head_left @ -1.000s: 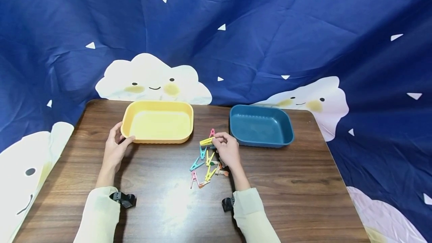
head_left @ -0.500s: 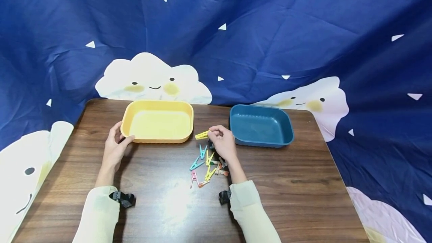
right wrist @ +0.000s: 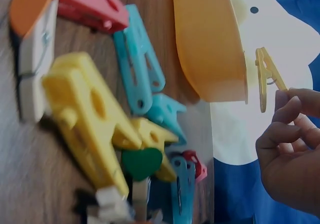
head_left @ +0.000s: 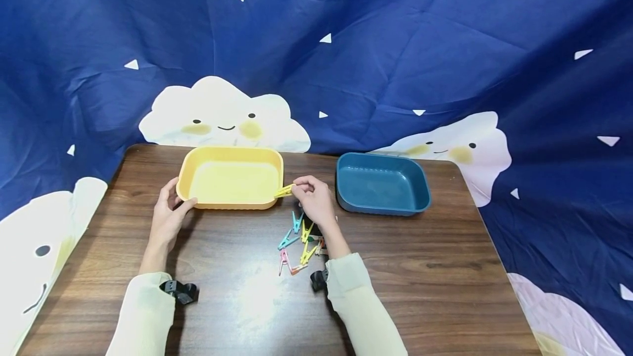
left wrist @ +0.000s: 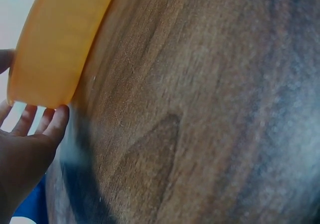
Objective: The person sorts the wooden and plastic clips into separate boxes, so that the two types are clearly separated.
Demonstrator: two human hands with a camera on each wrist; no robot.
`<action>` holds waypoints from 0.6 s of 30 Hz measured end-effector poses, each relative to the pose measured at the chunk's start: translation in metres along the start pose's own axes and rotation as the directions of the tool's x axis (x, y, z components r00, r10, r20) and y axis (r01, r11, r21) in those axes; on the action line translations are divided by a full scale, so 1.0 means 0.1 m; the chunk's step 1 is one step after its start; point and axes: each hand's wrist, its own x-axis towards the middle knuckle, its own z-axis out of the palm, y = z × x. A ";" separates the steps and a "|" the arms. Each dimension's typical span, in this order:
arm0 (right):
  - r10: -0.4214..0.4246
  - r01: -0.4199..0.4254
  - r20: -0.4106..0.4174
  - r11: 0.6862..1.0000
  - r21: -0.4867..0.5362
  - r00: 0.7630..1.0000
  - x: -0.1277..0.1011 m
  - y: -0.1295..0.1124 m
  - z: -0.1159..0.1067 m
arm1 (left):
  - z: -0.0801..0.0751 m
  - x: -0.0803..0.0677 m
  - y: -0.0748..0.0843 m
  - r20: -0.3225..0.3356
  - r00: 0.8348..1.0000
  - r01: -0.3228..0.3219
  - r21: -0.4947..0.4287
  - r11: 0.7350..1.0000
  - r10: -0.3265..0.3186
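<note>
I am looking down at a brown wooden table. My right hand is pinching a yellow clip between the thumb and fingertips. The yellow clip is sitting right at the near right corner of the yellow tray, just at its rim. In the right wrist view, the yellow clip is hanging just beside the tray's edge, and I cannot tell if they are touching.

My left hand is holding the left end of the yellow tray, with the thumb on the near wall and the fingers curling around the corner.

A pile of clips in pink, blue, yellow and green is lying on the table just under my right wrist. A blue tray is sitting to the right of the yellow tray, a little apart from it.
</note>
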 end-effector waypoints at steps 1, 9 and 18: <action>-0.005 0.005 0.004 1.000 0.006 1.000 0.01 -0.01 0.02 | 0.01 0.00 0.00 -0.002 1.000 -0.001 -0.004 1.000 0.001; -0.005 0.004 0.018 1.000 0.026 1.000 0.06 -0.04 0.11 | 0.02 -0.02 0.01 -0.008 1.000 -0.007 0.013 1.000 0.007; 0.020 -0.021 0.008 0.996 0.083 1.000 0.09 -0.03 0.22 | 0.00 -0.02 0.03 0.000 1.000 0.001 0.021 1.000 -0.001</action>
